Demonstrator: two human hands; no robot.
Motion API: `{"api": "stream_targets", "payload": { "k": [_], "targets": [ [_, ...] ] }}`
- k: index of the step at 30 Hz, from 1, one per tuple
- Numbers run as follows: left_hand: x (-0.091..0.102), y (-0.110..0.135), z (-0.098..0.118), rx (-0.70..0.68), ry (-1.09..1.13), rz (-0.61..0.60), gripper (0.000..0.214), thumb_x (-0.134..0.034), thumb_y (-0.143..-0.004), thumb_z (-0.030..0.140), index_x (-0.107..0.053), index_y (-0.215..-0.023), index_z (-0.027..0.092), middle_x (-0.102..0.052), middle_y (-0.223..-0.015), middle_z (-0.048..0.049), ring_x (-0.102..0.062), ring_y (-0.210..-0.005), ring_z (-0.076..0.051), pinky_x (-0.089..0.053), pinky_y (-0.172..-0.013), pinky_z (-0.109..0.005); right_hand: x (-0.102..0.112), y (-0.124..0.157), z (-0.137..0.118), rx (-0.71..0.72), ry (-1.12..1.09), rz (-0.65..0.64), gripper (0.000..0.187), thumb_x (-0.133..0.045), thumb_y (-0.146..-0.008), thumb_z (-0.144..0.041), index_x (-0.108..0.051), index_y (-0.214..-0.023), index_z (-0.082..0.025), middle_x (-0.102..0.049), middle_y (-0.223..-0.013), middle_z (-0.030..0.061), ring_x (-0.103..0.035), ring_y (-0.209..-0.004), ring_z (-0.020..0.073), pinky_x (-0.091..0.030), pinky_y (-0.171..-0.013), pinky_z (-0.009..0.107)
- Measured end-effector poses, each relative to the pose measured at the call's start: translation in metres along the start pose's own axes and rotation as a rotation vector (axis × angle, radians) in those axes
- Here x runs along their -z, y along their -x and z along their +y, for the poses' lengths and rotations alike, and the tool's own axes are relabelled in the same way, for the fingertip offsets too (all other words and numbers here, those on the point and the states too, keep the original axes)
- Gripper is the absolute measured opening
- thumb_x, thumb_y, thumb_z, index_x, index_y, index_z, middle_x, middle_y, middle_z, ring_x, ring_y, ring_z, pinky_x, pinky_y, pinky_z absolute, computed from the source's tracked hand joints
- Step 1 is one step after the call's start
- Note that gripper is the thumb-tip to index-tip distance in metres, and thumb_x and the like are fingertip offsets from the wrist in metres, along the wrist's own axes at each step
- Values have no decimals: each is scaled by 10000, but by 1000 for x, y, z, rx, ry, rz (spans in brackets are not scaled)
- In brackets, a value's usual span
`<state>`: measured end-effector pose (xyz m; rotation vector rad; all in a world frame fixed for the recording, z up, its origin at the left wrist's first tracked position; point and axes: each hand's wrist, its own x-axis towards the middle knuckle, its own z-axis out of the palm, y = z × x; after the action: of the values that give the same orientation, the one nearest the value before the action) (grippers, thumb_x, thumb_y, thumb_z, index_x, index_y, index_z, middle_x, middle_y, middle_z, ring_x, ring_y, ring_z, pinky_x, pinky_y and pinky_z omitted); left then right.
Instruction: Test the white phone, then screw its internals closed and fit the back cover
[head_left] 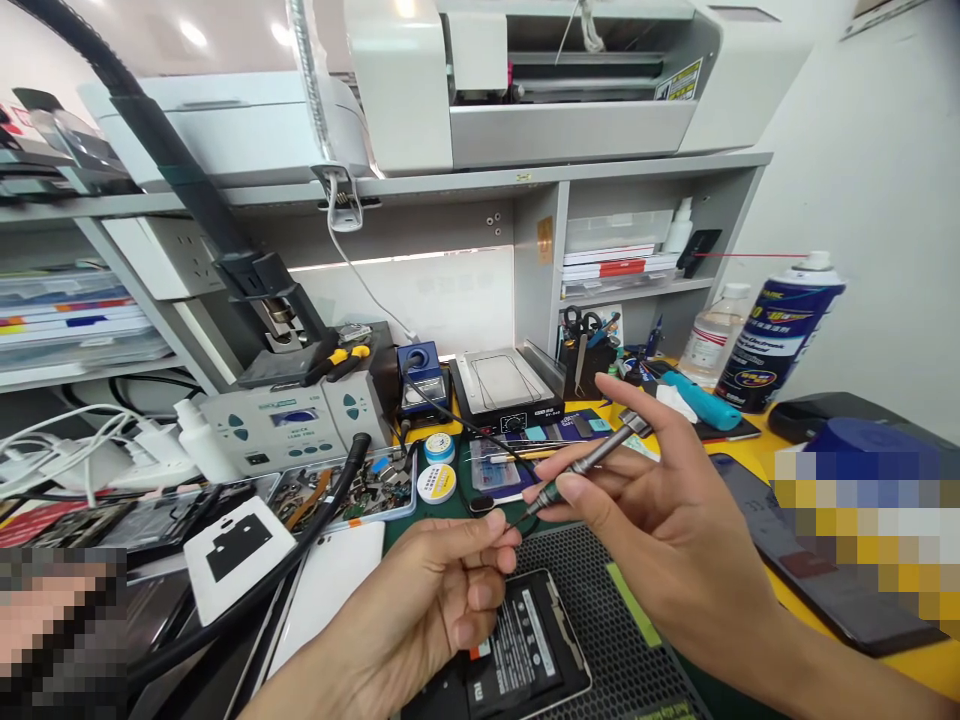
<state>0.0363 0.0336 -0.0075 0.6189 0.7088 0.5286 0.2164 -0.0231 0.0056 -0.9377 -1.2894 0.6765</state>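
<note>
My right hand [675,520] holds a slim grey precision screwdriver [604,450] between thumb and fingers, its index finger raised near the back end. The driver's thin tip points down and left to my left hand [457,575]. There my thumb and fingers are pinched together at the tip; anything between them is too small to make out. Below both hands lies an opened phone with its black battery [517,640] showing, partly hidden by my left hand. It rests on a black honeycomb-patterned mat [622,620].
A black hose [330,535] crosses the left side over a white panel [337,575] and a parts tray [382,490]. Behind stand a soldering station [300,430] and a heating plate [502,385]. To the right are a spray can [780,335] and a dark phone [817,560].
</note>
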Motion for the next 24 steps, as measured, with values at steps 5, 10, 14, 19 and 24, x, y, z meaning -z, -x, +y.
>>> {"api": "stream_targets", "payload": {
  "k": [5,10,14,19,24],
  "targets": [
    [0,0,0,-5,4,-2,193,-740,-831,248,-703,-778,67,-587,-722,-20,-420,-440,-11,-300,-329,-117,-1,1,0,20,0,7,572,-574,-961,-154,-347,-1445,-357,-704,-948,35,-729,-944,214,-686,-785,379],
    [-1,1,-1,-6,15,9,191,-738,-828,236,-705,-761,60,-581,-704,-19,-413,-429,-13,-310,-322,-120,-2,1,-2,26,7,-1,576,-571,-960,-150,-339,-1448,-348,-710,-943,32,-731,-920,207,-682,-788,377],
    [-1,1,-1,-8,14,-16,183,-723,-836,223,-707,-763,56,-583,-696,-22,-415,-429,-14,-309,-321,-120,-3,0,-3,35,11,-2,569,-571,-960,-160,-337,-1446,-343,-712,-941,37,-731,-921,210,-684,-778,373],
    [-1,1,-1,1,15,-34,194,-708,-846,224,-700,-748,57,-565,-657,-11,-397,-408,-12,-307,-317,-122,-3,1,-3,29,19,4,556,-583,-964,-194,-342,-1444,-336,-712,-940,40,-736,-918,218,-682,-775,380],
    [-3,2,-1,22,20,-7,211,-699,-858,239,-683,-747,61,-564,-632,-8,-393,-386,-15,-291,-303,-125,-3,3,-3,52,9,-4,571,-593,-964,-167,-345,-1448,-339,-732,-949,31,-734,-889,185,-663,-777,329]
  ]
}}
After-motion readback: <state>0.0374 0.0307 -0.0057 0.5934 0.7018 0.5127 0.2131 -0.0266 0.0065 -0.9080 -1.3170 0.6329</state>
